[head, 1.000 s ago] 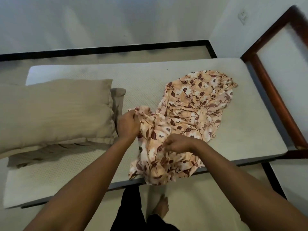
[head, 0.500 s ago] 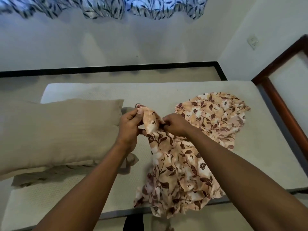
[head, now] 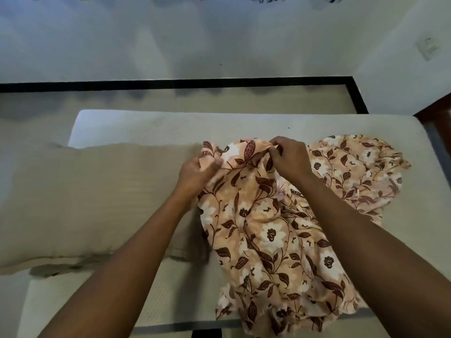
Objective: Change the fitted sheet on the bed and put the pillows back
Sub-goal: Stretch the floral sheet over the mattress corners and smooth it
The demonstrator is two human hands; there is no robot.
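A peach floral fitted sheet [head: 268,230] with brown leaves lies bunched on the bare off-white mattress [head: 151,129], its lower part hanging over the near edge. My left hand [head: 195,173] grips the sheet's upper edge at the left. My right hand [head: 289,159] pinches the same edge a little to the right, and the cloth stretches between the two hands. A beige pillow [head: 85,198] lies on the mattress to the left, right beside my left hand. A second pillow seems to lie under it, mostly hidden.
A white wall [head: 219,40] with a black skirting strip runs behind the bed, with a strip of floor in between. A dark wooden frame [head: 436,111] stands at the far right. Bare mattress shows to the right of the sheet.
My hands have spread apart along the sheet's edge and lifted it higher, opening up the cloth between them. The view has tilted up a little.
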